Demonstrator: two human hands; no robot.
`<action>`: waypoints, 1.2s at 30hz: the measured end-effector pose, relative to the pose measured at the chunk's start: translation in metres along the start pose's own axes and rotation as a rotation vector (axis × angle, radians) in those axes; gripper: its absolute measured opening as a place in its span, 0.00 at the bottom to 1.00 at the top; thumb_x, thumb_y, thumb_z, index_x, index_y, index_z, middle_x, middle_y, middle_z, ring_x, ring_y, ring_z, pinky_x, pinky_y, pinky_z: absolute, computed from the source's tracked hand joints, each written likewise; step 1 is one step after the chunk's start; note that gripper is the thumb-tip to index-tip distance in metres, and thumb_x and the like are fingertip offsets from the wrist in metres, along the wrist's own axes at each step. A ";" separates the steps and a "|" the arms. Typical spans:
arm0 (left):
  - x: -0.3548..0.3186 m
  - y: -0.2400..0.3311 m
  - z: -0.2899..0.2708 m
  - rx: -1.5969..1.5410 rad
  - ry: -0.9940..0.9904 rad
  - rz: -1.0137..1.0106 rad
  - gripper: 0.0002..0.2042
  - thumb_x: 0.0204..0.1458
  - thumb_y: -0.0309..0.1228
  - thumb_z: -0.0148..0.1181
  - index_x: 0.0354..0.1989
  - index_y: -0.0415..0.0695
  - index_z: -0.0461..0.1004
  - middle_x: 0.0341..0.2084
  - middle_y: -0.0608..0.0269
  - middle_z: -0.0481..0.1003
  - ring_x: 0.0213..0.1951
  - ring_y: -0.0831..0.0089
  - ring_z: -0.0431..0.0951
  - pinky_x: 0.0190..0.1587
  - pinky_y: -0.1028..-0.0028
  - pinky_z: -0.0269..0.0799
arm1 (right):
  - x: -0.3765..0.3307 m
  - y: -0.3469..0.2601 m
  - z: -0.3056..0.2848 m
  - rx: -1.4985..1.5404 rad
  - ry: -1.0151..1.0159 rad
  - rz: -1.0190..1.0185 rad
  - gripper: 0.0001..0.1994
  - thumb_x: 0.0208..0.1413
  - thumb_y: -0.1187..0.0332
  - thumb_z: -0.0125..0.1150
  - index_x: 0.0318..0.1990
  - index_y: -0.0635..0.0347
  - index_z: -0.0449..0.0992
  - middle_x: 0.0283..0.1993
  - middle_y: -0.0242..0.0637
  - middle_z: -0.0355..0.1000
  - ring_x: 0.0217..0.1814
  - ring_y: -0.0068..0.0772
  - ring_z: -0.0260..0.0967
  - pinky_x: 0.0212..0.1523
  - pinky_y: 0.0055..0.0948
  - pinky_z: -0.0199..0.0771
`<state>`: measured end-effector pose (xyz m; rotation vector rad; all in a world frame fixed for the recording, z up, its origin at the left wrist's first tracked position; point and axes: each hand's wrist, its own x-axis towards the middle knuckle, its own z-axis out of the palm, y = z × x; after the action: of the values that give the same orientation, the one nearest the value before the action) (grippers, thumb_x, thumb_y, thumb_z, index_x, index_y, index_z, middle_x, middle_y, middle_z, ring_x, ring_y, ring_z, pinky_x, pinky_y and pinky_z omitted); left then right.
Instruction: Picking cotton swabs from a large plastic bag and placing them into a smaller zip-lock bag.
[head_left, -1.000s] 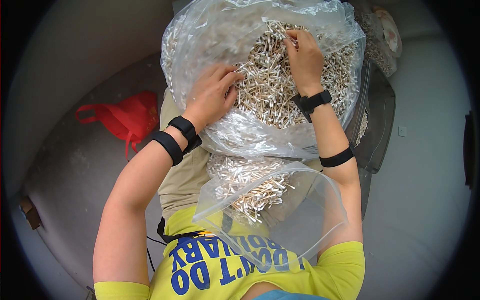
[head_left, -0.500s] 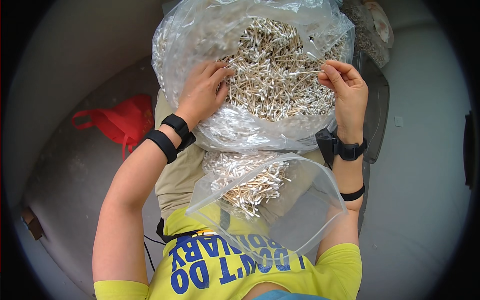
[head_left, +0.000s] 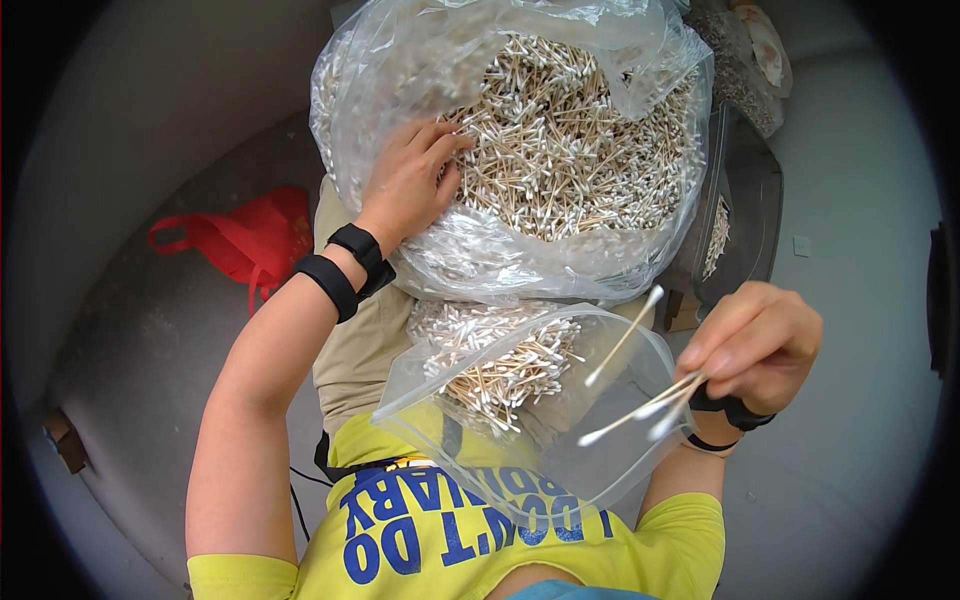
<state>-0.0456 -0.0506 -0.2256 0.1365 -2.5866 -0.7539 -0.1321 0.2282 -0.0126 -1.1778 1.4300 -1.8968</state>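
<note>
A large clear plastic bag (head_left: 350,100) sits across my knees, its wide mouth showing a heap of cotton swabs (head_left: 560,140). At the left side of that heap rests my left hand (head_left: 412,178), open, fingers apart and touching the swabs. My right hand (head_left: 757,345) is off to the lower right, its fingertips pinched on a few cotton swabs (head_left: 655,403) that point left. A single swab (head_left: 624,335) hangs in the air apart from my fingers, over a smaller clear zip bag (head_left: 640,470). This bag lies open on my lap with a pile of swabs (head_left: 505,375) inside.
Right of the big bag stands a dark see-through bin (head_left: 750,190) with some swabs (head_left: 718,238) in it. Another filled bag (head_left: 740,70) is behind it. A red cloth bag (head_left: 240,235) lies on the floor at left, and a small brown box (head_left: 64,442) farther out.
My right hand has come down from the big bag to beside the small bag, carrying swabs. One swab has come loose from it. My left hand has hardly moved.
</note>
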 end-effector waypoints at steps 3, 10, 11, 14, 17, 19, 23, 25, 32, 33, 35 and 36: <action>-0.002 -0.002 -0.002 0.009 0.006 -0.005 0.14 0.51 0.25 0.56 0.46 0.48 0.76 0.51 0.60 0.74 0.56 0.56 0.70 0.59 0.60 0.65 | 0.006 -0.003 -0.008 -0.284 -0.431 0.071 0.22 0.44 0.62 0.77 0.42 0.72 0.80 0.44 0.54 0.77 0.33 0.34 0.80 0.27 0.23 0.78; 0.000 -0.001 0.001 -0.001 -0.002 -0.003 0.14 0.51 0.25 0.56 0.46 0.48 0.76 0.51 0.60 0.74 0.56 0.56 0.70 0.59 0.60 0.65 | 0.042 0.100 -0.022 -0.657 0.102 0.448 0.06 0.57 0.74 0.63 0.40 0.64 0.80 0.35 0.34 0.77 0.31 0.23 0.74 0.31 0.23 0.71; 0.002 0.000 0.002 -0.005 -0.002 -0.002 0.14 0.51 0.25 0.56 0.46 0.48 0.76 0.51 0.60 0.74 0.56 0.56 0.70 0.59 0.60 0.65 | 0.045 0.122 -0.030 -0.660 0.104 0.450 0.06 0.57 0.74 0.63 0.40 0.64 0.80 0.35 0.34 0.77 0.31 0.23 0.74 0.31 0.23 0.71; 0.001 -0.001 0.001 -0.015 -0.013 -0.012 0.14 0.51 0.25 0.56 0.47 0.48 0.76 0.51 0.60 0.74 0.56 0.57 0.70 0.59 0.60 0.65 | 0.058 0.162 -0.035 -0.933 0.011 0.231 0.11 0.52 0.76 0.64 0.44 0.61 0.79 0.38 0.39 0.77 0.36 0.35 0.76 0.36 0.31 0.74; 0.000 -0.002 0.001 -0.003 -0.019 -0.021 0.14 0.51 0.26 0.56 0.47 0.48 0.76 0.51 0.60 0.74 0.57 0.57 0.70 0.59 0.60 0.65 | 0.062 0.174 -0.032 -1.145 -0.227 0.279 0.22 0.47 0.75 0.66 0.53 0.52 0.73 0.43 0.40 0.73 0.44 0.44 0.74 0.44 0.39 0.74; 0.000 -0.002 0.001 -0.002 -0.026 -0.018 0.13 0.52 0.26 0.56 0.47 0.48 0.76 0.52 0.60 0.74 0.57 0.57 0.69 0.59 0.61 0.65 | 0.064 0.189 -0.030 -1.188 -0.259 0.160 0.22 0.47 0.75 0.66 0.52 0.52 0.73 0.43 0.40 0.73 0.44 0.44 0.74 0.44 0.40 0.74; 0.000 -0.003 0.000 0.006 -0.021 -0.021 0.13 0.52 0.26 0.56 0.47 0.48 0.76 0.51 0.60 0.74 0.57 0.57 0.69 0.60 0.61 0.65 | 0.074 0.193 -0.033 -1.200 -0.380 0.262 0.18 0.47 0.76 0.66 0.48 0.54 0.75 0.41 0.39 0.73 0.43 0.45 0.74 0.44 0.40 0.73; 0.000 -0.002 0.000 0.009 -0.022 -0.019 0.13 0.52 0.26 0.56 0.46 0.48 0.75 0.52 0.60 0.74 0.57 0.57 0.69 0.60 0.60 0.65 | 0.074 0.190 -0.042 -1.130 -0.305 0.290 0.16 0.47 0.76 0.66 0.45 0.56 0.76 0.39 0.39 0.74 0.42 0.45 0.74 0.44 0.38 0.74; 0.000 -0.002 0.000 -0.005 -0.010 0.000 0.11 0.52 0.26 0.56 0.45 0.47 0.75 0.51 0.61 0.74 0.57 0.56 0.69 0.60 0.60 0.65 | 0.069 0.157 -0.080 -0.446 0.016 0.538 0.10 0.61 0.72 0.60 0.48 0.66 0.79 0.42 0.37 0.79 0.42 0.25 0.78 0.43 0.23 0.80; 0.000 -0.003 -0.001 0.004 -0.013 -0.010 0.11 0.52 0.26 0.56 0.44 0.47 0.75 0.51 0.61 0.74 0.57 0.56 0.69 0.60 0.60 0.65 | 0.070 0.149 -0.078 -0.365 0.057 0.587 0.10 0.62 0.73 0.60 0.48 0.67 0.79 0.42 0.37 0.79 0.43 0.26 0.79 0.46 0.24 0.81; 0.000 -0.002 0.000 0.006 -0.017 -0.011 0.11 0.52 0.26 0.56 0.44 0.47 0.75 0.51 0.61 0.74 0.57 0.56 0.69 0.60 0.60 0.65 | 0.063 0.142 -0.085 -0.244 0.084 0.653 0.11 0.64 0.73 0.57 0.51 0.67 0.77 0.46 0.40 0.78 0.48 0.29 0.78 0.52 0.25 0.81; 0.001 -0.001 0.001 0.005 -0.010 -0.008 0.11 0.52 0.26 0.57 0.44 0.47 0.76 0.51 0.61 0.74 0.57 0.56 0.69 0.60 0.61 0.65 | 0.060 0.141 -0.089 -0.247 0.088 0.653 0.11 0.64 0.73 0.57 0.51 0.67 0.77 0.46 0.40 0.78 0.48 0.29 0.78 0.52 0.25 0.81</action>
<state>-0.0467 -0.0513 -0.2267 0.1451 -2.5996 -0.7527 -0.2542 0.1797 -0.1314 -0.6054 1.8517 -1.3542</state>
